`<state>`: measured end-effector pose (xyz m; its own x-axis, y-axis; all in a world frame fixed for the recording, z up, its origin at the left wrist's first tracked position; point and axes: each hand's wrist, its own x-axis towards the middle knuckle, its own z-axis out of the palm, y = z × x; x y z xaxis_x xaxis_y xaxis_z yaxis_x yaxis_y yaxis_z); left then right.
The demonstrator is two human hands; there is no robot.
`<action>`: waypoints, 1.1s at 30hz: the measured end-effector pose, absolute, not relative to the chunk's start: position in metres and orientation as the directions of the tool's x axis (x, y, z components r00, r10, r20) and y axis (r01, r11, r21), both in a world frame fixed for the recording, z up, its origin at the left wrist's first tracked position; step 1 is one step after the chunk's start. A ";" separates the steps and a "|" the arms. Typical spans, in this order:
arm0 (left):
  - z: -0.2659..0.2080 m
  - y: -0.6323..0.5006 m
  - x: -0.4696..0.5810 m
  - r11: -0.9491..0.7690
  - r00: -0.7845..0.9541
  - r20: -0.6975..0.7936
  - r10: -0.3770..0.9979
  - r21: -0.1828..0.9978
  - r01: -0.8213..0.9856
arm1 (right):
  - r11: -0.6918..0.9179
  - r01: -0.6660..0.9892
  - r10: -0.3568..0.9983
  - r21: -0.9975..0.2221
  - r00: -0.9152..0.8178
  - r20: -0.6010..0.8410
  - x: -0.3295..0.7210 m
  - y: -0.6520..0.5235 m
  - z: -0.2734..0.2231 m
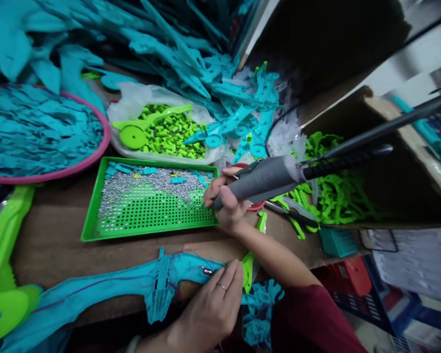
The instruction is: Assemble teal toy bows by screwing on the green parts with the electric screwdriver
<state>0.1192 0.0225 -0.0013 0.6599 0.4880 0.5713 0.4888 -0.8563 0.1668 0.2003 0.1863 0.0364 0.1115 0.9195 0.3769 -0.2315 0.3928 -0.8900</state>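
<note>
My right hand (230,203) is wrapped round a grey electric screwdriver (266,179), tilted over the right end of a green perforated tray (91,215). Its tip is hidden by my fingers. Small silver screws (123,191) and a few blue pieces lie in the tray. Below, my left hand (213,304) is closed at the right end of a long blue plastic part (106,289), fingers pressed together. Thin red and blue wires run along that part. A small metal cylinder (207,271), apparently a motor, sits by my left fingertips.
A pink-rimmed basin (108,132) of blue pieces stands left. Beside it, a plastic bag (123,98) holds small green pieces. Blue parts (191,63) pile up behind. Rightwards are scissors (294,213) and a cardboard box (385,127) with green parts. A large green part (7,245) lies left.
</note>
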 end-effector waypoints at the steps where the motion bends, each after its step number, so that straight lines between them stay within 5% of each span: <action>1: -0.001 0.023 0.119 -0.857 0.664 0.567 0.487 0.166 0.487 | 0.397 -0.222 0.918 -0.891 0.114 0.381 0.201 0.189 0.032; 11: -0.002 0.026 0.119 -0.866 0.697 0.532 0.481 0.166 0.472 | 0.352 -0.172 0.934 -0.920 0.135 0.332 0.195 0.194 0.029; 16: -0.003 0.027 0.119 -0.870 0.689 0.552 0.469 0.155 0.468 | 0.415 -0.218 0.900 -0.883 0.241 0.363 0.218 0.176 0.076; 20: -0.006 0.025 0.119 -0.869 0.674 0.558 0.484 0.213 0.447 | 0.515 -0.081 0.802 -0.853 0.396 0.447 0.267 0.134 0.108; 24: -0.007 0.025 0.121 -0.874 0.648 0.590 0.481 0.270 0.404 | 0.458 0.047 0.768 -0.888 0.482 0.422 0.303 0.094 0.095; 33: -0.002 0.027 0.118 -0.900 0.716 0.552 0.427 0.188 0.392 | 0.380 0.057 0.810 -0.923 0.462 0.362 0.307 0.070 0.053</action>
